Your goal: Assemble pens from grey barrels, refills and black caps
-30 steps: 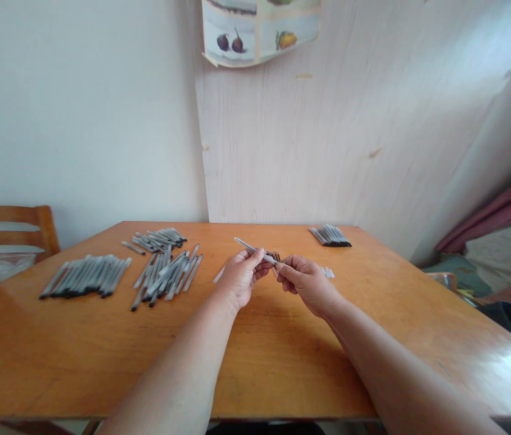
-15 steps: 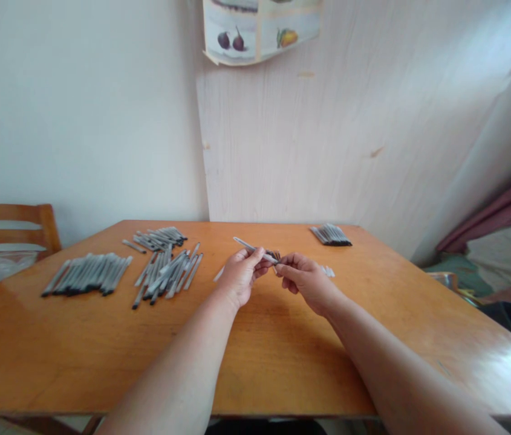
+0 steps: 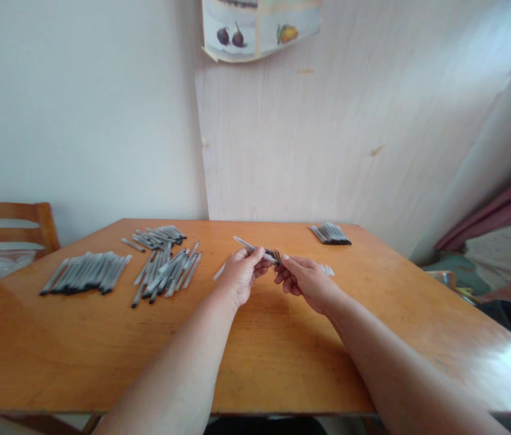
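My left hand (image 3: pixel 239 278) is closed round a pen (image 3: pixel 244 243) with a pale, clear-looking barrel, its light end pointing up and to the left. The dark end of that pen lies between my two hands. There, my right hand (image 3: pixel 305 281) pinches with thumb and fingers; its grip partly hides what it touches. Behind my left wrist shows the pale end of another pen (image 3: pixel 219 272). Beyond my right hand the whitish ends of a few slim pieces (image 3: pixel 328 270) stick out, mostly hidden.
On the wooden table (image 3: pixel 282 356), a row of pens with black ends (image 3: pixel 87 273) lies at left. Beside it are a loose heap of pens (image 3: pixel 169 272) and a farther pile (image 3: pixel 159 237). A neat bundle of pens (image 3: pixel 330 233) lies at back right. A chair (image 3: pixel 10 226) stands at left.
My right fingers have shifted slightly along the pen's dark end, with the thumb now laid flatter. My left hand and its pen have stayed in place.
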The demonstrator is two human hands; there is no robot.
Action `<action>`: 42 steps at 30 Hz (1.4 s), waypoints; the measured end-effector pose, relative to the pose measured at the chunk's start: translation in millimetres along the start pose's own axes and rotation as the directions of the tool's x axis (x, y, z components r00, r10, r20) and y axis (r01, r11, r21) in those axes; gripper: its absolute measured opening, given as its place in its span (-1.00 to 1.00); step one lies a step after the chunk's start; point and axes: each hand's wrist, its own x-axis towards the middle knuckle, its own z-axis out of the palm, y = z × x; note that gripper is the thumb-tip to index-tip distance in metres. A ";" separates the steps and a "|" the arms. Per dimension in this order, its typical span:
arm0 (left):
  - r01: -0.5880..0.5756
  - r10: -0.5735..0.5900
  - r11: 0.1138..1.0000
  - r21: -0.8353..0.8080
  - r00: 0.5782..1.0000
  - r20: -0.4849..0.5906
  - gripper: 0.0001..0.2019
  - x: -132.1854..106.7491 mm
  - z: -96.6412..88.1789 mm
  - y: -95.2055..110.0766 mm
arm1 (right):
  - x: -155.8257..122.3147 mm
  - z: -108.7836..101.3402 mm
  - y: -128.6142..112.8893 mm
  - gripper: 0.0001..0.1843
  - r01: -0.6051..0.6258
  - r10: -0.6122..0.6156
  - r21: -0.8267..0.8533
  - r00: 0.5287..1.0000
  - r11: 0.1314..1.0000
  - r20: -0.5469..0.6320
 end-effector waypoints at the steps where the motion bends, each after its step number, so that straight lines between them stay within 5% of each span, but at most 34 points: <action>1: -0.001 0.001 1.000 0.001 1.000 -0.004 -0.76 0.1 -0.1 -0.3 | 0.2 0.0 0.3 -0.60 -0.004 0.004 -0.015 1.000 1.000 0.002; 16: 0.029 -0.029 0.999 0.019 1.000 -0.004 -0.80 -1.5 1.7 -1.2 | 2.0 -1.3 2.4 -0.74 0.069 -0.073 -0.106 0.996 0.992 -0.043; 23: 0.036 -0.036 0.999 0.005 0.999 -0.001 -0.79 -1.3 2.1 0.8 | 1.3 -1.0 -0.1 -0.65 0.021 -0.021 -0.080 1.000 0.997 -0.001; 34: 0.072 -0.073 0.997 -0.011 0.996 -0.060 -0.83 -1.2 3.8 1.5 | 1.0 -2.9 -1.8 -0.79 0.134 -0.168 -0.310 0.982 0.941 -0.084; 42: 0.086 -0.096 0.993 -0.086 0.988 -0.124 -0.85 3.1 -0.4 4.7 | 3.0 -15.1 -5.8 -0.81 0.095 -0.125 -0.409 0.991 0.908 -0.047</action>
